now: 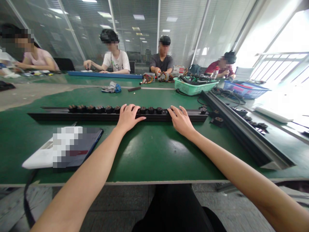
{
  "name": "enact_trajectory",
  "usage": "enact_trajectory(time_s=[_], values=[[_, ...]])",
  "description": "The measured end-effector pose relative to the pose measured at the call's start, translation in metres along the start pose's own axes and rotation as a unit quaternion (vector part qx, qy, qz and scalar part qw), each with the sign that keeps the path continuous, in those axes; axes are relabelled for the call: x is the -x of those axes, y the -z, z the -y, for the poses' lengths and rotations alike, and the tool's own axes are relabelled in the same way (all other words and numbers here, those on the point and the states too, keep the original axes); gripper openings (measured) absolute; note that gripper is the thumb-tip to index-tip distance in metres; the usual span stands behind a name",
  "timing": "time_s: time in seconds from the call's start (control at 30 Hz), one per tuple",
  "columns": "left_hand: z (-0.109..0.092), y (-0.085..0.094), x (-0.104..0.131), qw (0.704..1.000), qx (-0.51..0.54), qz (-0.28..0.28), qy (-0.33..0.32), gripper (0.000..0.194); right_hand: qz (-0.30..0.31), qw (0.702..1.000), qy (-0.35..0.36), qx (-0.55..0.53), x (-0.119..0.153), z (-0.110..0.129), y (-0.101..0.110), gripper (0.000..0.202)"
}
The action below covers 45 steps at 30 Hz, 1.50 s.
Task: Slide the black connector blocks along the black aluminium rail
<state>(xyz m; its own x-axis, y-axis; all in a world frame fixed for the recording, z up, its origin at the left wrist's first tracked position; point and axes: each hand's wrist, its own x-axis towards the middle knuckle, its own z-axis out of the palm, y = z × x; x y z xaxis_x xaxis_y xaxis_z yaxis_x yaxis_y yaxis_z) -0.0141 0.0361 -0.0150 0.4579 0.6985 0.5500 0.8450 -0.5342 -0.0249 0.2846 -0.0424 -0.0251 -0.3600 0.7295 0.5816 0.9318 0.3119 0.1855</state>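
Observation:
A long black rail (103,117) lies crosswise on the green table, with a row of black sockets (91,109) set along its top. My left hand (127,118) is closed over the middle of the rail, its fingers reaching across the top and its thumb along the near side. Further right, my right hand (180,120) grips the rail too, fingertips bent down on its upper edge just past the last socket (159,110) of the middle group. What lies directly under the fingers is hidden. Another socket (203,110) sits near the rail's right end.
A second rail (241,129) slants along the right, with loose sockets (217,120) beside it. A phone-like device and white case (38,154) lie front left. Behind are a crumpled glove (111,87), a green basket (195,87) and a blue basket (248,90). Several people sit opposite.

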Motion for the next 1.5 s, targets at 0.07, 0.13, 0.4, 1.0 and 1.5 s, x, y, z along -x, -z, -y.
enact_trajectory(time_s=[0.07, 0.13, 0.4, 1.0, 1.5], values=[[-0.0002, 0.0001, 0.0001, 1.000, -0.001, 0.000, -0.001, 0.058, -0.002, 1.000, -0.001, -0.002, 0.0003, -0.0008, -0.0005, 0.052], [-0.0004, 0.0004, 0.0001, 1.000, 0.000, 0.001, -0.001, 0.058, -0.005, 1.000, -0.005, -0.003, 0.0008, -0.0020, -0.0010, 0.053], [-0.0021, 0.0023, 0.0002, 1.000, 0.009, 0.005, 0.007, 0.058, -0.006, 1.000, -0.006, -0.001, 0.0015, -0.0035, -0.0016, 0.052], [-0.0015, 0.0016, 0.0001, 1.000, 0.004, 0.003, 0.004, 0.058, -0.021, 1.000, -0.010, 0.007, 0.0022, -0.0061, -0.0027, 0.052], [-0.0024, 0.0027, -0.0001, 1.000, 0.004, 0.005, 0.008, 0.059, -0.013, 1.000, -0.016, 0.006, 0.0012, -0.0047, -0.0006, 0.051]])
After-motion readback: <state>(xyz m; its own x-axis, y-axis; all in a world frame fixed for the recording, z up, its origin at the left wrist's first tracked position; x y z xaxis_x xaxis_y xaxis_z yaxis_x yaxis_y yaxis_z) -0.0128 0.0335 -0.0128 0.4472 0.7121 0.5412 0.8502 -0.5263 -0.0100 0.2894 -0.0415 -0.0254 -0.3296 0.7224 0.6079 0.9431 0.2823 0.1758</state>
